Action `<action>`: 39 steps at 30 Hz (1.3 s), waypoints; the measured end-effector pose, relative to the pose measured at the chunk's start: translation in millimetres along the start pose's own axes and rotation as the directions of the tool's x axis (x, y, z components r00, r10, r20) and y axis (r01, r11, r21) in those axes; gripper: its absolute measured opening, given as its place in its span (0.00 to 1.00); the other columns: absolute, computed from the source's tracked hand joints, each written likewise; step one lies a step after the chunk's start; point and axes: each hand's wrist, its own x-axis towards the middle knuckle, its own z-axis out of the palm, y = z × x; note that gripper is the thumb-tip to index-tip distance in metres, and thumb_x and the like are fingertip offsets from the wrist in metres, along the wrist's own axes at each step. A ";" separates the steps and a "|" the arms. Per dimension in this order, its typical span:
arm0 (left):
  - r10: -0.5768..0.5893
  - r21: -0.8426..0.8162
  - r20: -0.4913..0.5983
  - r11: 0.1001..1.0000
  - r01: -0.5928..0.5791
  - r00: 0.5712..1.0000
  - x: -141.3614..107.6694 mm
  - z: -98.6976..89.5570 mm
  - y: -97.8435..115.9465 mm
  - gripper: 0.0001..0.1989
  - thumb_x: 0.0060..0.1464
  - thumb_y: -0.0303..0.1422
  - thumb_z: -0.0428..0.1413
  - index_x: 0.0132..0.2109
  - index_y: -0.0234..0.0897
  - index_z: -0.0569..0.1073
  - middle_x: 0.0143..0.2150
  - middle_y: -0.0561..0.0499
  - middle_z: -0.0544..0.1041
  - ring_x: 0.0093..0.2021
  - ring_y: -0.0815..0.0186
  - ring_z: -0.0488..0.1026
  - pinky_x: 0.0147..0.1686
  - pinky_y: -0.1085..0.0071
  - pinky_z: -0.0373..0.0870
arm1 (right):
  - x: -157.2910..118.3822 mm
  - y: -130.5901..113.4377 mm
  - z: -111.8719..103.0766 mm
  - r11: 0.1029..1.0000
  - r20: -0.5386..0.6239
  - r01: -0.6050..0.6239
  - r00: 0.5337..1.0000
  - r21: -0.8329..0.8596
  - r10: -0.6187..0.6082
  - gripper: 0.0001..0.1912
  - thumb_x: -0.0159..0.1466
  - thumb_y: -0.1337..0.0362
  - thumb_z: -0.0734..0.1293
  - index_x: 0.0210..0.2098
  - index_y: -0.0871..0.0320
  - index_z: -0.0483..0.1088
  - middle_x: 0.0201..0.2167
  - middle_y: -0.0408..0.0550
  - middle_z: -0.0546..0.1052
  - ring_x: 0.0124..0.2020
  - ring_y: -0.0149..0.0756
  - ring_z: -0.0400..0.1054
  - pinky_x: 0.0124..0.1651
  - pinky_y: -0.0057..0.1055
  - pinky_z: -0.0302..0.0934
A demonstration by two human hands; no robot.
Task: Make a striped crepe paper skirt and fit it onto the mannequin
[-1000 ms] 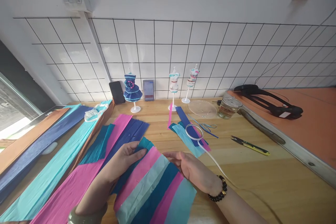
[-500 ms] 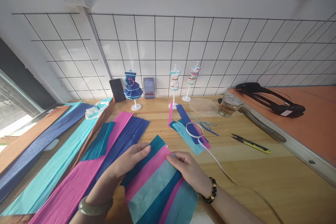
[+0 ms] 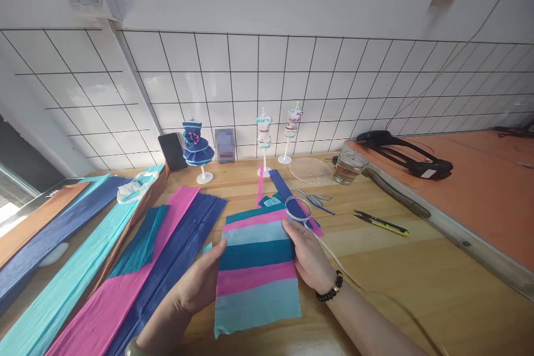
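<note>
Between my hands is a striped sheet [image 3: 256, 256] of thin, slightly wrinkled material, with bands of teal, pink and pale blue running across it. My left hand [image 3: 200, 281] pinches its left edge, thumb on top and the other fingers mostly hidden behind. At the right edge, my right hand [image 3: 309, 256] grips it the same way, thumb on the front. A small pale blue scrap shows beside my left thumb. Just beyond the sheet lie cut strips [image 3: 280, 183] in blue, pink and teal, with a white ring-shaped lamp head [image 3: 298, 208] over them.
Long coloured lengths [image 3: 167, 267] cover the left side. At the back stand a dress form in a blue dress [image 3: 198, 142], two wrapped dress forms [image 3: 264, 132], a phone [image 3: 172, 151], a clear disc [image 3: 310, 171] and a glass [image 3: 349, 167]. Thread snips [image 3: 381, 223] lie right.
The sheet has turned from a slant to nearly square-on and lies flatter, its stripes now running across. My hands have shifted to its two side edges. The camera view has shifted too.
</note>
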 end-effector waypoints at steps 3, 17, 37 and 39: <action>-0.194 -0.263 0.037 0.945 0.197 0.980 0.6 2.4 -0.4 0.16 0.51 0.36 0.54 0.47 0.35 0.74 0.44 0.46 0.80 0.51 0.52 0.72 0.49 0.59 0.68 | 1.9 2.4 -2.2 0.999 -0.005 -0.008 1.000 -0.037 0.008 0.20 0.60 0.46 0.61 0.35 0.55 0.71 0.33 0.50 0.77 0.40 0.45 0.70 0.40 0.41 0.65; -0.130 -0.429 -0.542 0.892 -0.141 0.830 -14.5 -9.5 30.8 0.09 0.44 0.19 0.52 0.28 0.35 0.75 0.23 0.51 0.80 0.36 0.56 0.79 0.37 0.67 0.76 | 6.1 2.1 -11.5 0.955 -0.020 -0.098 0.995 -0.280 0.097 0.23 0.61 0.45 0.55 0.35 0.59 0.65 0.25 0.45 0.73 0.22 0.30 0.70 0.25 0.27 0.65; -0.094 -0.535 -0.467 0.822 -0.196 0.879 -16.3 -24.9 30.7 0.16 0.46 0.18 0.48 0.20 0.36 0.75 0.23 0.53 0.81 0.26 0.61 0.79 0.32 0.70 0.77 | -6.7 -53.7 -191.9 -0.072 -0.352 -0.374 0.910 -0.924 -0.218 0.15 0.63 0.62 0.64 0.48 0.61 0.66 0.47 0.52 0.70 0.44 0.38 0.68 0.44 0.37 0.65; -0.113 -0.582 -0.429 0.793 -0.178 0.896 -17.6 -18.8 33.1 0.16 0.47 0.19 0.48 0.23 0.35 0.77 0.26 0.50 0.82 0.33 0.56 0.79 0.40 0.64 0.76 | -14.3 -44.4 -202.1 -0.129 -0.354 -0.383 0.913 -0.915 -0.204 0.15 0.63 0.62 0.64 0.48 0.60 0.66 0.46 0.52 0.70 0.43 0.38 0.69 0.43 0.37 0.65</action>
